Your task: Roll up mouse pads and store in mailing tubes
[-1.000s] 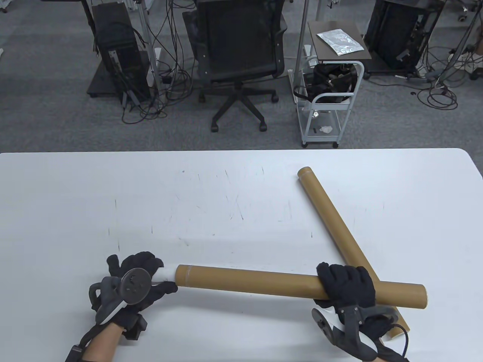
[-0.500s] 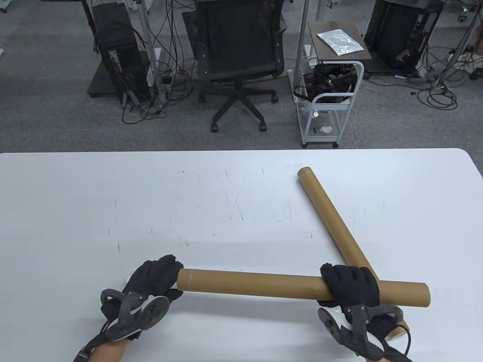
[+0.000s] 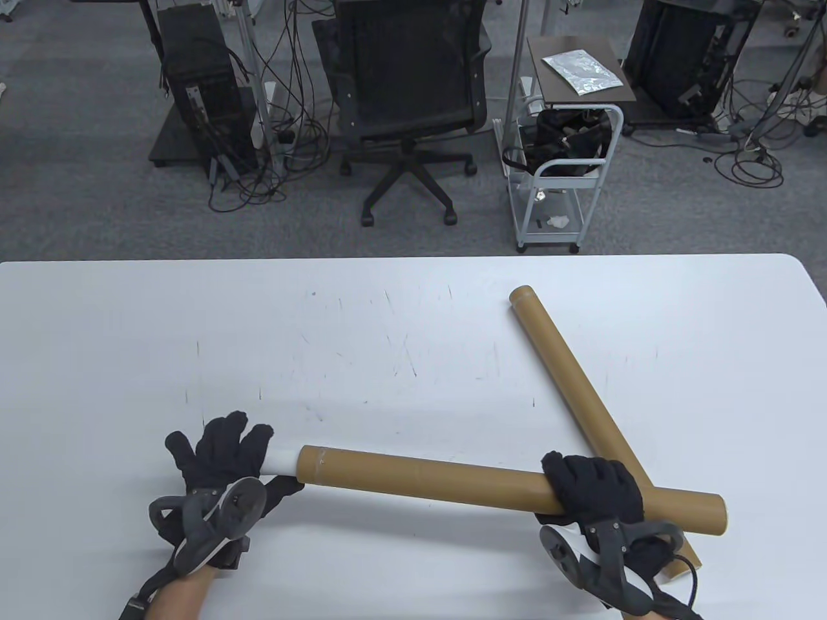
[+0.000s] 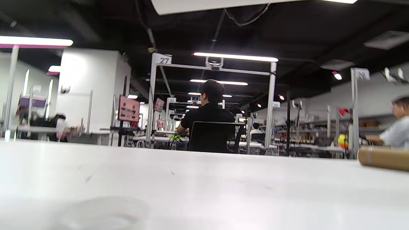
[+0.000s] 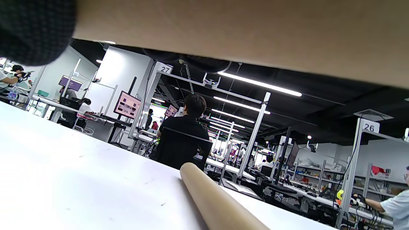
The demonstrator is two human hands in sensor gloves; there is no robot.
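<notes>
My right hand [image 3: 591, 491] grips a long brown mailing tube [image 3: 439, 478] near its right end and holds it crosswise over the table. A short white piece [image 3: 281, 462] sticks out of the tube's left end; I cannot tell whether it is a cap or a rolled pad. My left hand [image 3: 223, 458] is at that end with its fingers spread, the thumb below the white piece. A second brown tube [image 3: 562, 374] lies diagonally on the table, passing under the held tube. In the right wrist view the held tube [image 5: 239, 32] fills the top and the second tube [image 5: 217, 201] lies below.
The white table [image 3: 387, 336] has its far edge facing an office chair [image 3: 407, 97] and a small white cart [image 3: 562, 181] on the floor. In the left wrist view only the tabletop [image 4: 191, 185] and a tube end [image 4: 383, 158] show.
My left hand covered the tube's left end half a second ago; it has drawn back left with fingers spread, and the white piece now shows. The tube's left end shifted slightly left.
</notes>
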